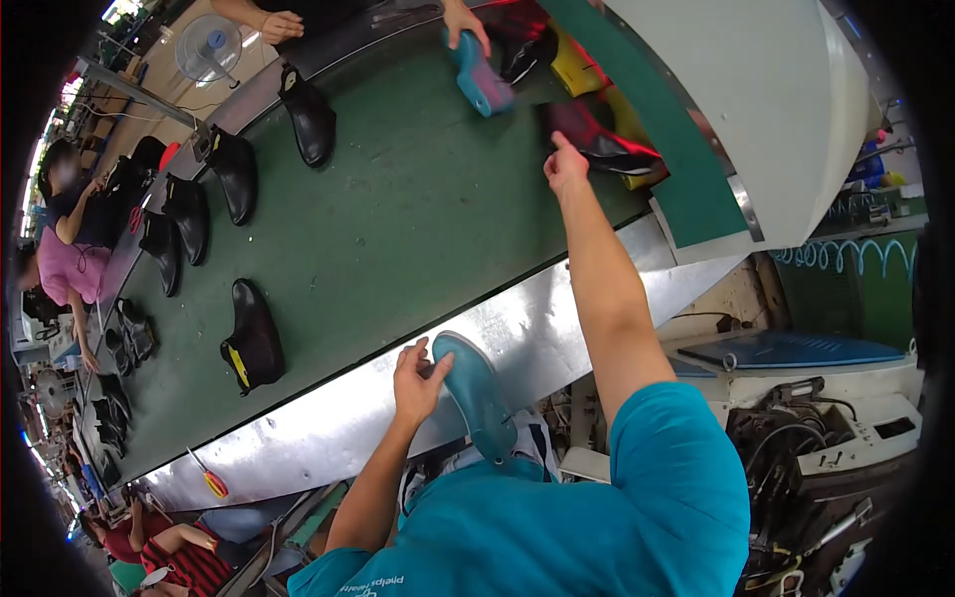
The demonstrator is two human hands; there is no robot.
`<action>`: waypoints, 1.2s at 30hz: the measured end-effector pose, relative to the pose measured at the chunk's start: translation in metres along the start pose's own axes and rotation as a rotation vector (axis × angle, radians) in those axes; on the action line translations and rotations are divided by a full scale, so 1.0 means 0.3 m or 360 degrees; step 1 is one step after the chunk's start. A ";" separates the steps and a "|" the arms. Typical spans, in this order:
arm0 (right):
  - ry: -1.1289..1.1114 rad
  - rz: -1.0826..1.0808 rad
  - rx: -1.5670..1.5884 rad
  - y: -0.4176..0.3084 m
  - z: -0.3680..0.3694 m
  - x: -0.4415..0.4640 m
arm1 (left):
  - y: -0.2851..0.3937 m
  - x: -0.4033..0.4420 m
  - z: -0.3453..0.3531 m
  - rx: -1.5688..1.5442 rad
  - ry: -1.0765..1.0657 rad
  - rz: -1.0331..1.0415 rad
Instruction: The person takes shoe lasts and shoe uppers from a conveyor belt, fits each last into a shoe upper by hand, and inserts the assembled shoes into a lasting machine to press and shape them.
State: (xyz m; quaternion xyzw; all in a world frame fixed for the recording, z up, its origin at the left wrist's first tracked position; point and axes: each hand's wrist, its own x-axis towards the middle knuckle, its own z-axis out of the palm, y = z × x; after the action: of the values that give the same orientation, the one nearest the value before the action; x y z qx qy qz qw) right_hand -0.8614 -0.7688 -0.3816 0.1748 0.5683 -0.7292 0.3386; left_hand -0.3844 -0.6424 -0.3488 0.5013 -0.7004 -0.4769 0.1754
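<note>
My left hand [418,383] is at the metal edge in front of me, its thumb and fingers apart. The thumb is beside the toe of a blue-green shoe last [477,393], which stands tilted against my front; I cannot tell if they touch. My right hand [567,167] reaches far across the belt with fingers apart. Just past its fingertips is a dark boot [602,144], blurred and lit red, beside the machine opening. A single black boot with a yellow lining [253,336] lies to the left on the green belt [388,219].
Across the belt, a co-worker's hand [464,22] holds another blue last [479,75]. Several black boots [234,177] line the far side. Yellow lasts [575,68] show near the white machine hood [746,90]. A red-and-yellow-handled tool [214,484] lies on the metal edge [298,428].
</note>
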 end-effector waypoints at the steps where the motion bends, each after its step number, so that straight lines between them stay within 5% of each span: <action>1: 0.0048 -0.0206 -0.0413 -0.007 0.001 -0.123 | -0.017 0.001 0.002 -0.0158 0.0066 -0.0058; 2: 0.0109 -0.0855 -0.0917 0.054 -0.031 -0.176 | -0.036 0.009 0.003 -0.0320 0.0132 -0.0112; 3: 0.0019 -0.0956 -0.1275 0.037 -0.065 -0.345 | -0.068 0.024 -0.008 -0.0280 0.0178 0.0005; 5: -0.0151 -0.1210 -0.1458 0.021 -0.103 -0.681 | -0.090 0.085 -0.044 -0.0369 0.0203 -0.0020; 7: -0.0336 -0.1877 -0.1292 0.065 -0.157 -0.906 | -0.040 0.144 -0.083 -0.0725 0.0081 -0.0210; 9: -0.0678 -0.1014 -0.0793 0.089 -0.208 -1.162 | 0.094 0.182 -0.155 -0.1211 -0.0112 -0.0326; 11: -0.0771 -0.0713 -0.0245 0.160 -0.272 -1.346 | 0.165 0.175 -0.234 -0.1459 -0.0209 -0.0295; 12: -0.0750 -0.0509 0.0039 0.179 -0.294 -1.450 | 0.209 0.156 -0.290 -0.1796 -0.0543 -0.0223; 13: -0.0616 -0.0269 0.0256 0.189 -0.309 -1.546 | 0.232 0.140 -0.330 -0.2118 -0.0896 -0.0156; 15: -0.0356 0.0110 0.0384 0.273 -0.435 -1.639 | 0.212 0.112 -0.396 -0.2213 -0.0979 -0.0097; 16: -0.0636 0.0293 0.0557 0.344 -0.554 -1.654 | 0.198 0.094 -0.431 -0.2229 -0.1059 -0.0098; 18: -0.1057 0.0332 0.1077 0.519 -0.723 -1.687 | 0.192 0.045 -0.489 -0.2017 -0.1198 -0.0090; 19: -0.0104 0.0364 0.0579 0.455 -0.658 -1.844 | 0.173 0.036 -0.504 -0.1617 -0.1309 -0.0101; 20: -0.0871 0.0261 0.0728 0.592 -0.832 -1.777 | 0.158 0.023 -0.502 -0.1219 -0.1397 -0.0091; 23: -0.0913 0.0309 0.1066 0.683 -0.961 -1.840 | 0.274 -0.077 -0.483 -0.0656 -0.1658 -0.0049; 24: -0.0592 0.0300 0.1052 0.712 -0.982 -1.835 | 0.296 -0.100 -0.458 -0.0531 -0.1689 -0.0017; 26: -0.0264 0.0274 0.1063 0.756 -1.018 -1.790 | 0.325 -0.123 -0.388 -0.0493 -0.1714 0.0057; 29: -0.0564 0.0305 0.1252 0.830 -1.089 -1.641 | 0.314 -0.074 -0.280 -0.0308 -0.1741 0.0145; 36: -0.0631 0.0536 0.1268 0.972 -1.055 -1.310 | 0.187 0.107 -0.176 -0.0018 -0.1668 -0.0065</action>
State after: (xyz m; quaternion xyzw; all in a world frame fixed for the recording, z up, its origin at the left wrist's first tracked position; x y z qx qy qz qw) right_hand -0.4216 -0.3895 -0.4302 0.2381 0.1326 -0.8447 0.4606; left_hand -0.3904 -0.6940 -0.2833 0.2079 -0.6817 -0.6708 -0.2053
